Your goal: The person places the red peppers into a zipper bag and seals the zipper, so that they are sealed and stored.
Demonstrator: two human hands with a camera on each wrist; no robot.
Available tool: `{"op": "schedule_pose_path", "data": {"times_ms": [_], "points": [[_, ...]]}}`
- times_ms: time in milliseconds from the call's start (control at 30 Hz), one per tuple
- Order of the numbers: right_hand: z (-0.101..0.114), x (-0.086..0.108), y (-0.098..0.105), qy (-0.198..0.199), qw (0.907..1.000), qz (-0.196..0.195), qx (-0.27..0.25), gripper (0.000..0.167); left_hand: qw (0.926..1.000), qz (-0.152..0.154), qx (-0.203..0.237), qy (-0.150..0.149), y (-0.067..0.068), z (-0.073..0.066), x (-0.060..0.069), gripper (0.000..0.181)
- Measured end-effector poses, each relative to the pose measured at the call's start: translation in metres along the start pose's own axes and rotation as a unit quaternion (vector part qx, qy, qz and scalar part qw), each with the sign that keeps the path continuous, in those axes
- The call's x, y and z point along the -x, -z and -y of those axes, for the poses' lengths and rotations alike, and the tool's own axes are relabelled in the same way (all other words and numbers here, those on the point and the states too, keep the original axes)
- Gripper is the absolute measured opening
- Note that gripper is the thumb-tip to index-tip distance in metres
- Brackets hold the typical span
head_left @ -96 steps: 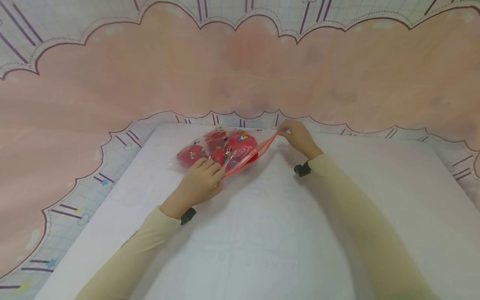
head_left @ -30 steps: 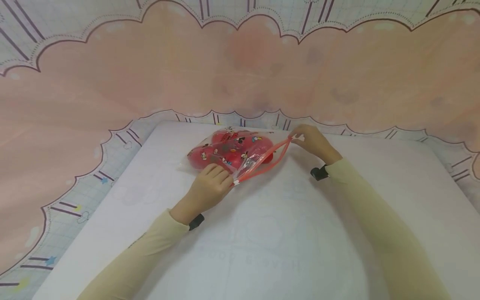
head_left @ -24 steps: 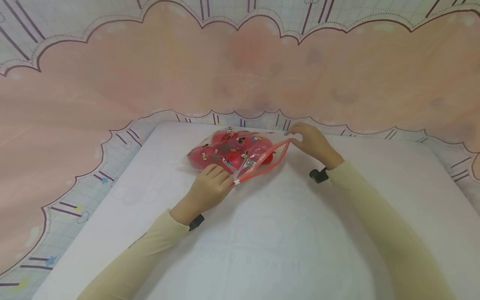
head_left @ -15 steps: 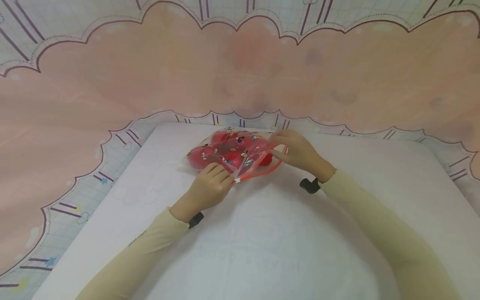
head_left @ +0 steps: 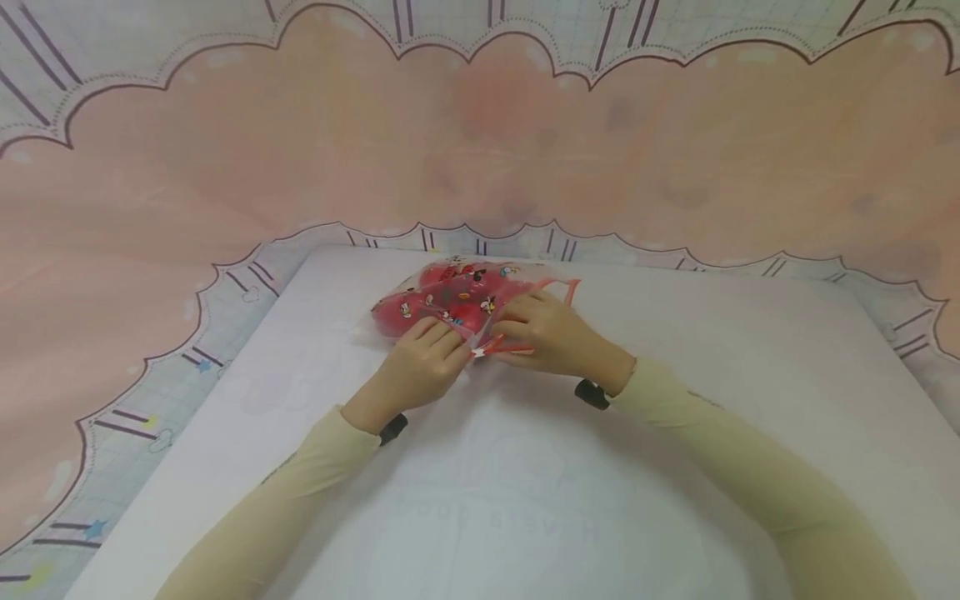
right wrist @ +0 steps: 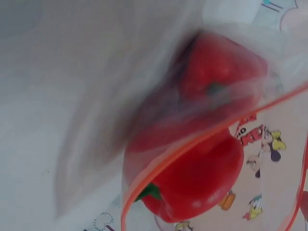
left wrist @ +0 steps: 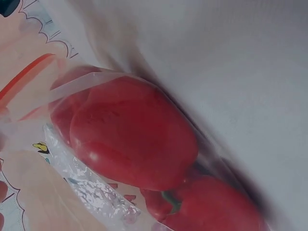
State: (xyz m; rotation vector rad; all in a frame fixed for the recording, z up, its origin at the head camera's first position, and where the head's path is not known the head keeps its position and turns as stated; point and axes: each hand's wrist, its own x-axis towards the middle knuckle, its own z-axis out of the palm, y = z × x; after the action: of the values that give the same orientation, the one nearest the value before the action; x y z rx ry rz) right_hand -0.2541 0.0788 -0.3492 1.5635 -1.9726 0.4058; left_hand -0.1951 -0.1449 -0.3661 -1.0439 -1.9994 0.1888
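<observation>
A clear zipper bag (head_left: 480,283) with cartoon prints and a red-orange zip edge lies at the back of the white table. Several red bell peppers (right wrist: 192,173) with green stems fill it; they also show in the left wrist view as a large bell pepper (left wrist: 134,132). My left hand (head_left: 423,362) grips the bag's near corner, beside the white slider (head_left: 478,352). Close to that slider, my right hand (head_left: 551,337) has bent fingers on the zip edge, seemingly pinching it. The bag's mouth gapes, its far end standing up behind the right hand. The right fingertips are partly hidden.
The white tabletop (head_left: 495,500) spreads in front of the bag and to both sides. Behind it hangs a peach, scallop-patterned cloth (head_left: 480,150). Dark wrist cameras (head_left: 592,393) sit under both wrists.
My right hand has let go of the bag's far corner and travelled left and nearer along the mouth to the slider. The left hand keeps its hold; the bag has barely shifted lately.
</observation>
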Motion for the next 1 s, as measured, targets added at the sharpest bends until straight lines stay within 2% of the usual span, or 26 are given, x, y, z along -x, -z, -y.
{"op": "schedule_pose_path", "data": {"times_ms": [133, 333, 533, 667, 800, 867, 933, 1000], "points": [[0.003, -0.003, -0.004, 0.003, 0.9999, 0.01, 0.011, 0.025, 1.0, -0.009, 0.002, 0.001, -0.002, 0.002, 0.0, 0.018], [0.006, -0.005, -0.006, -0.009, 0.999, 0.035, 0.026, 0.021, 1.0, 0.0, 0.003, 0.005, -0.001, 0.003, -0.002, 0.02], [0.006, -0.004, -0.009, -0.009, 0.9994, 0.023, 0.025, 0.019, 0.9998, 0.0, -0.002, -0.019, 0.003, 0.004, -0.003, 0.023], [0.007, -0.004, -0.012, 0.01, 0.9996, 0.009, 0.026, 0.02, 0.9991, -0.003, -0.012, -0.042, 0.003, 0.005, 0.0, 0.024], [0.009, -0.006, -0.017, 0.033, 0.9987, 0.002, 0.039, 0.021, 0.9987, -0.012, -0.013, -0.049, 0.003, 0.004, 0.001, 0.024], [0.01, -0.007, -0.018, 0.043, 0.9982, -0.003, 0.041, 0.022, 0.9986, -0.018, -0.013, -0.048, 0.003, 0.004, 0.001, 0.021], [0.011, -0.008, -0.019, 0.053, 0.9976, -0.007, 0.044, 0.021, 0.9985, -0.023, -0.012, -0.049, 0.002, 0.003, 0.001, 0.009], [0.011, -0.009, -0.019, 0.065, 0.9968, -0.009, 0.046, 0.02, 0.9982, -0.027, -0.009, -0.052, 0.002, 0.003, 0.001, 0.018]]}}
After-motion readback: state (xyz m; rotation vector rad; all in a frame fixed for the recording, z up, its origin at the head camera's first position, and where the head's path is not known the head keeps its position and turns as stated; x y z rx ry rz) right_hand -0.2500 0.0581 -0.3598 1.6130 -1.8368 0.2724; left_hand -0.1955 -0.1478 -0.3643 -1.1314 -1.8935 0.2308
